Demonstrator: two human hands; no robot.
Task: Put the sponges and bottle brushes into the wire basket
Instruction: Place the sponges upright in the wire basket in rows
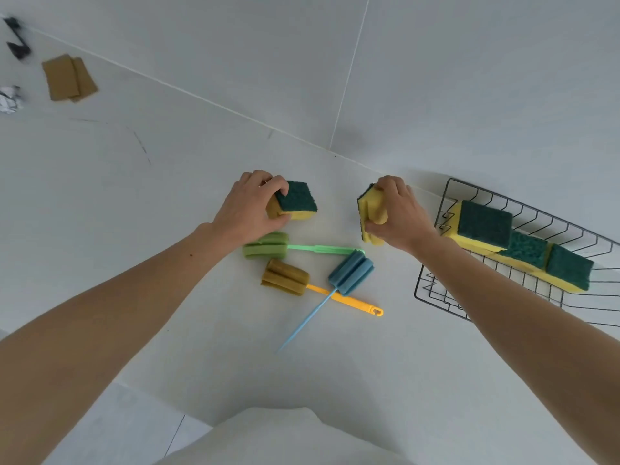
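My left hand (250, 206) grips a yellow sponge with a green scouring top (297, 200) that rests on the white counter. My right hand (399, 213) holds a second yellow-and-green sponge (365, 206) tilted on its edge, just left of the black wire basket (436, 297). Three sponges lie in the basket: a large one (483, 224) at the near-left end, one (526, 250) in the middle, one (568, 268) at the right. On the counter in front of my hands lie three bottle brushes: green (266, 246), brown-headed with a yellow handle (285, 276), and blue (350, 271), their handles crossing.
The white wall meets the counter just behind my hands. At the far left lie two brown cardboard pieces (67, 78), crumpled foil (10, 100) and black clips (16, 38). The counter's near edge runs along the bottom left.
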